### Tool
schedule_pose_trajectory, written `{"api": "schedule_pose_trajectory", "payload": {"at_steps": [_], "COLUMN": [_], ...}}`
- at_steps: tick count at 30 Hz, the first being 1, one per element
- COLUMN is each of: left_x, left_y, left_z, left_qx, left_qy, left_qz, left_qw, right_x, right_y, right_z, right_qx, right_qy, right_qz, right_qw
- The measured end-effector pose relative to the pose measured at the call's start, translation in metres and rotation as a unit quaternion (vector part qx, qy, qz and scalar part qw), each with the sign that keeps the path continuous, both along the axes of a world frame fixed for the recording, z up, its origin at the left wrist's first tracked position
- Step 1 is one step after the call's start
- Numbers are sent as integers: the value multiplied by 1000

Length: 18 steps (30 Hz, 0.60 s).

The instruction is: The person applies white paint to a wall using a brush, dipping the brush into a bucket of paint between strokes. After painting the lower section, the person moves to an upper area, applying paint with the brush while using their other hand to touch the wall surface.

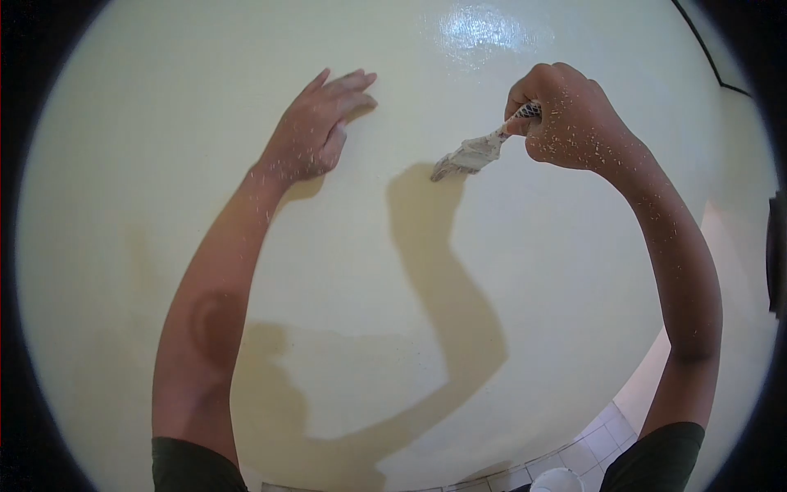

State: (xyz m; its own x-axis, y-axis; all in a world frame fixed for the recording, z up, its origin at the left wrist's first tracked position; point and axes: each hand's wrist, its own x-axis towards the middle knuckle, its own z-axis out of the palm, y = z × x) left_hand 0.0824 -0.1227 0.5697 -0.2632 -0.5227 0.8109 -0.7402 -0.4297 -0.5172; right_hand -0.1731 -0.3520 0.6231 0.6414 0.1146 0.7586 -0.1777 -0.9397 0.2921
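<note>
My right hand [570, 115] is closed round the patterned handle of a paintbrush [471, 157], whose head is caked in whitish paint. The brush slants down to the left, its tip at or very near the pale yellow wall [344, 246]; exact contact is hard to tell. To the left, my left hand [316, 127] rests against the same wall with nothing in it, some fingers stretched out and apart. Light flecks dot both hands and forearms. A shiny patch, wet-looking, shows on the wall above the brush.
At the bottom edge stands a white round container [557, 480], partly cut off, on a tiled floor [602, 443]. A dark object [773, 254] juts in at the far right. Dark trim [701, 45] crosses the upper right corner. My arm's shadow falls across the wall.
</note>
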Motion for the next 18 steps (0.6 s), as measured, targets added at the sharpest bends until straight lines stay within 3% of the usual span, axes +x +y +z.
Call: {"api": "schedule_pose_trajectory", "payload": {"at_steps": [5, 10, 12, 17, 18], "left_x": [13, 35, -16, -19, -18], "left_y": [-28, -78, -46, -53, -56], "left_z": [17, -17, -39, -66, -72], "left_qx": [-100, -142, -147, -142, -149], "left_qy": [-27, -100, -102, -86, -92], "left_qz": [-20, 44, 38, 41, 39], "left_qw": [994, 984, 983, 985, 984], "right_x": [21, 52, 1, 3, 1], "right_y": [-13, -37, 8, -4, 9], "right_z": [3, 6, -12, 7, 2], "right_qx": [-30, -87, -108, -179, -142], "right_qy": [-39, -75, -135, -256, -279], "right_qz": [-2, 2, 0, 7, 1], "right_qw": [999, 993, 985, 950, 950]}}
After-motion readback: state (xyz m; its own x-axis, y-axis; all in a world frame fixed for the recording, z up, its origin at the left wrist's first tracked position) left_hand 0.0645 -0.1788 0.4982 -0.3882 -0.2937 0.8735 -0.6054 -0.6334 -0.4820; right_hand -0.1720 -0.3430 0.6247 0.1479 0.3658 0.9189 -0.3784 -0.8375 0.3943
